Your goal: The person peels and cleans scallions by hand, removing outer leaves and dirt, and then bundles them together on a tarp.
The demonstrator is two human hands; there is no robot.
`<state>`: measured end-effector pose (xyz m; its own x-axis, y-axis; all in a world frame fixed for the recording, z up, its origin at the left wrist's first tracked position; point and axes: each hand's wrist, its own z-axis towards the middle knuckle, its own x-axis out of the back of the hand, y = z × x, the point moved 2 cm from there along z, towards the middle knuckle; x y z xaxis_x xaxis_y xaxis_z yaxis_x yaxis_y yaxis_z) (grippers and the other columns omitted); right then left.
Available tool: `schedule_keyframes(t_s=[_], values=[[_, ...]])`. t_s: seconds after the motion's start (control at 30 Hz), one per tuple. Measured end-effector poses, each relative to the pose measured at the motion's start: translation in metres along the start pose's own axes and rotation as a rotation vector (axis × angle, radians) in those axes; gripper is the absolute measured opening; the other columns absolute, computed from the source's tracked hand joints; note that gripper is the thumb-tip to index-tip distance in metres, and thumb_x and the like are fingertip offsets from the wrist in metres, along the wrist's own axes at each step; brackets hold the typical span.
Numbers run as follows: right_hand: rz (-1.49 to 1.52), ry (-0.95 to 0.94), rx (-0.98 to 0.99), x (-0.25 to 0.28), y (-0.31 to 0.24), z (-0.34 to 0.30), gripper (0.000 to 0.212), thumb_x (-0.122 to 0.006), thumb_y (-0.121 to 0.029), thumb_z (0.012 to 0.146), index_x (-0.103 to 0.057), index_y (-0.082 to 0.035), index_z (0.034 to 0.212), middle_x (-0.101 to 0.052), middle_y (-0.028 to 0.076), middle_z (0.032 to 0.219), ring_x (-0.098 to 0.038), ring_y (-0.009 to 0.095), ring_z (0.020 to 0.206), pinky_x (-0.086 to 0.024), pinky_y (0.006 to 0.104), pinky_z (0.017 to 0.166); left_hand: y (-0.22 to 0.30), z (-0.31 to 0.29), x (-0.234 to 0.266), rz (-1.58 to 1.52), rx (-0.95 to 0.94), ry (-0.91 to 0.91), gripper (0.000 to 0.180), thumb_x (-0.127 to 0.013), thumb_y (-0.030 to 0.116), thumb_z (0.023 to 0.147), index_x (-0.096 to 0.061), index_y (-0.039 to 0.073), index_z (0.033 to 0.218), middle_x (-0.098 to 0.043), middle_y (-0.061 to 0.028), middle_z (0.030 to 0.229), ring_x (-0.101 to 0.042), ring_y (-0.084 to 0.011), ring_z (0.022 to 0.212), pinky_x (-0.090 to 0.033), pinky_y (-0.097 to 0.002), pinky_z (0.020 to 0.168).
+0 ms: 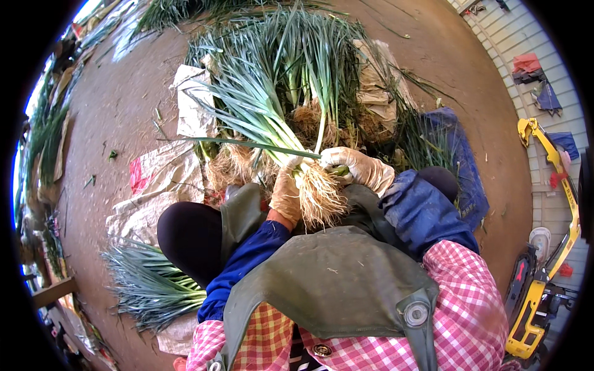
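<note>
My left hand [286, 193], in a pale, soiled glove, is closed around a bunch of green onions [263, 117] just above its roots. The leaves fan out toward the far left, and the tangled, pale roots [320, 196] hang toward my lap. A long green leaf [247, 144] lies across the stalks. Its right end meets the fingers of my gloved right hand [359, 168], which are closed on it at the right side of the bunch. A short green piece shows below those fingers. My left fingers are partly hidden behind the stalks.
Ahead stands a big heap of green onions [337, 68] on pale sacks [193, 93]. More tied-looking green onions [154, 285] lie at my left. A blue sheet [473, 185] is at my right. A yellow toy-like excavator arm [572, 204] stands by the ribbed wall.
</note>
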<state>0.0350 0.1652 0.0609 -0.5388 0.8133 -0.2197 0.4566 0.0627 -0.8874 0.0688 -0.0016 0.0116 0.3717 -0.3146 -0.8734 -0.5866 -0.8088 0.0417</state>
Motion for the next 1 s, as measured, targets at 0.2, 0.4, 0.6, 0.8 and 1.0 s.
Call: schedule_keyframes(t_s=[0.2, 0.4, 0.6, 0.8, 1.0], values=[[-0.17, -0.144, -0.067, 0.006, -0.004, 0.022, 0.032, -0.063, -0.025, 0.084, -0.062, -0.006, 0.109, -0.055, -0.006, 0.076, -0.046, 0.003, 0.06, -0.036, 0.0194, 0.049, 0.0, 0.015, 0.035, -0.015, -0.097, -0.056, 0.045, -0.055, 0.038, 0.094, -0.055, 0.003, 0.122, -0.062, -0.0144, 0.116, -0.061, -0.029, 0.103, -0.048, -0.0429, 0.094], [0.119, -0.174, -0.174, -0.012, -0.023, -0.001, 0.006, -0.06, -0.016, 0.088, -0.059, -0.01, 0.087, -0.045, -0.007, 0.068, -0.039, 0.003, 0.054, -0.03, 0.0177, 0.048, 0.004, -0.027, -0.04, -0.133, -0.053, -0.284, 0.04, -0.052, 0.029, 0.094, -0.052, -0.002, 0.12, -0.058, -0.0205, 0.121, -0.058, -0.0318, 0.109, -0.048, -0.0453, 0.097], [0.298, -0.148, -0.182, -0.021, -0.017, -0.034, 0.019, -0.061, -0.021, 0.087, -0.054, -0.009, 0.073, -0.041, -0.006, 0.061, -0.035, 0.004, 0.053, -0.028, 0.0203, 0.05, 0.003, -0.009, -0.025, -0.116, -0.052, -0.226, 0.041, -0.054, 0.03, 0.093, -0.051, 0.002, 0.121, -0.056, -0.0195, 0.126, -0.053, -0.0335, 0.118, -0.043, -0.0496, 0.102], [0.332, -0.188, -0.187, -0.028, -0.02, -0.065, 0.016, -0.065, -0.02, 0.082, -0.061, -0.004, 0.084, -0.051, -0.004, 0.065, -0.047, 0.005, 0.056, -0.033, 0.0199, 0.05, 0.0, -0.012, -0.036, 0.022, -0.067, -0.147, 0.044, -0.061, 0.033, 0.088, -0.054, 0.0, 0.116, -0.061, -0.0171, 0.116, -0.058, -0.03, 0.11, -0.048, -0.0455, 0.097], [-0.417, -0.442, 0.125, -0.031, -0.028, -0.099, 0.019, -0.067, -0.022, 0.083, -0.064, -0.004, 0.087, -0.06, 0.003, 0.076, -0.056, 0.012, 0.066, -0.044, 0.0257, 0.056, 0.032, -0.014, -0.038, -0.069, -0.216, -0.193, 0.033, -0.061, 0.027, 0.09, -0.058, -0.001, 0.108, -0.064, -0.0168, 0.105, -0.064, -0.0282, 0.097, -0.055, -0.0389, 0.087]])
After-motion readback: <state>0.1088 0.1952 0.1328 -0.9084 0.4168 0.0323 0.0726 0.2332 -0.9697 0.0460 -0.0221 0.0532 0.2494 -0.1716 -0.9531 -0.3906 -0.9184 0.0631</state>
